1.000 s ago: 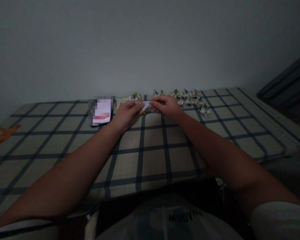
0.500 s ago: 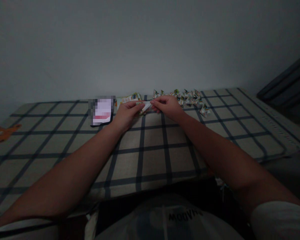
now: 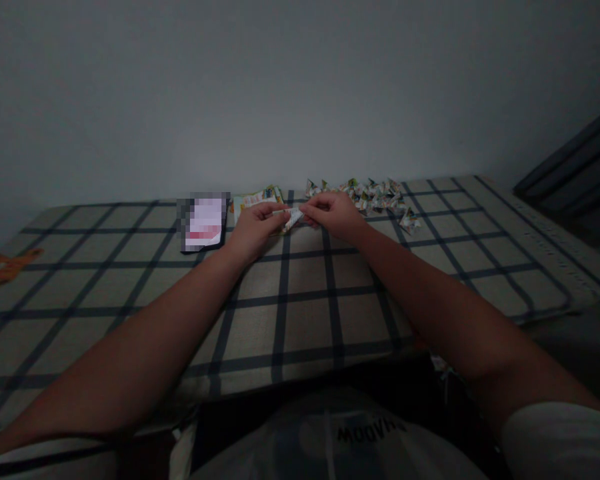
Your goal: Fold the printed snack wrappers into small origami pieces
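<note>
Between my two hands is a small folded piece of printed paper, pale with fine print. My left hand pinches its left side between thumb and fingers. The fingertips of my right hand are closed on its right end. Behind my left hand lies a stack of colourful printed paper sheets, partly covered by the hand. Several small folded paper pieces with pointed corners sit in a cluster beyond and to the right of my right hand.
A phone with a lit, blurred screen lies left of my left hand. The checked tablecloth covers the table up to the pale wall. An orange cut-out shape rests at the far left. Dark slatted furniture stands at the right.
My right fingertips have shifted slightly left and down on the paper, and its angle between the hands differs a little. The phone, sheets and folded pieces have stayed in place.
</note>
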`<state>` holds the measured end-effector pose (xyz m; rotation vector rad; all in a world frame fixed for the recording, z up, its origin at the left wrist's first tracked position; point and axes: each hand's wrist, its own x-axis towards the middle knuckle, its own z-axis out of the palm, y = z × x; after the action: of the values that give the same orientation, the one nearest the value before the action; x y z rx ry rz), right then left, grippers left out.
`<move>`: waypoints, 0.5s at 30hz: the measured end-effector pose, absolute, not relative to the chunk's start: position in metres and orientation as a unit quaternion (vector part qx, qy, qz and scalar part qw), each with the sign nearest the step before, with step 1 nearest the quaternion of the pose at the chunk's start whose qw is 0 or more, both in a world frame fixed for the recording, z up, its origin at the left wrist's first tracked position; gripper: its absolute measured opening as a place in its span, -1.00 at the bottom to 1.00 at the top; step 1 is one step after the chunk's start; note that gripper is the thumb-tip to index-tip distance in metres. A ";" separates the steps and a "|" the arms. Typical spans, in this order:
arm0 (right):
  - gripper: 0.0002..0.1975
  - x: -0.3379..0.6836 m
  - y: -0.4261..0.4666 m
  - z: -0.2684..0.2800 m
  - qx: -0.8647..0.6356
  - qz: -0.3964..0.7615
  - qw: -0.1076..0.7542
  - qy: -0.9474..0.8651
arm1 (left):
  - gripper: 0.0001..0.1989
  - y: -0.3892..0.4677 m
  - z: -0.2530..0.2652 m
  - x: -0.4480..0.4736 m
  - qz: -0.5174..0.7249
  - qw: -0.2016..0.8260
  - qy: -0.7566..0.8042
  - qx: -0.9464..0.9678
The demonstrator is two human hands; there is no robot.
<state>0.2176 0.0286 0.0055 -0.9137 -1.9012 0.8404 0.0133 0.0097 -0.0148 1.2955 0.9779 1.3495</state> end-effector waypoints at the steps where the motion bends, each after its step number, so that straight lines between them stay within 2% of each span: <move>1: -0.69 0.218 0.028 0.006 -0.366 0.325 0.419 -0.765 | -0.69 0.010 -0.014 0.014 0.554 0.484 0.411 0.538; 6: -0.71 0.218 0.028 0.006 -0.367 0.297 0.422 -0.774 | -0.68 0.007 -0.009 0.015 0.543 0.473 0.427 0.546; 11: -0.63 0.215 0.028 0.006 -0.352 0.382 0.446 -0.729 | -0.65 0.007 -0.005 0.015 0.557 0.522 0.397 0.510; 15: -0.59 0.214 0.028 0.007 -0.341 0.427 0.460 -0.700 | -0.65 0.008 -0.004 0.014 0.573 0.514 0.389 0.507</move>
<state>0.2142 0.0279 0.0068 -0.8384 -1.7223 1.0505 0.0142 0.0077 -0.0041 1.2182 0.9342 1.3763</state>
